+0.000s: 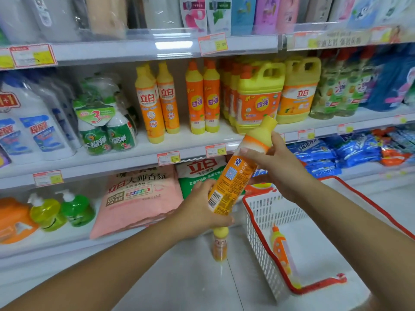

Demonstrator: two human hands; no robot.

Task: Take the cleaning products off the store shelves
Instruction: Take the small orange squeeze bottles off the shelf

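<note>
Two-handed, you are gripping an orange-and-yellow plastic detergent bottle [234,175], left hand [197,207] low, right hand [278,162] high; likely light, slick, best held mid-label.

A red-rimmed white basket [260,221] sits on the pale floor [179,279].

A single wide-angle view is taken from the head. It is aimed forward and down, with the shelves [101,163] seen near.

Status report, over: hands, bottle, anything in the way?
Left hand and right hand both grip orange bottle, off shelf, tilted. Basket holds second bottle. Third bottle below left hand, outside basket.
</note>
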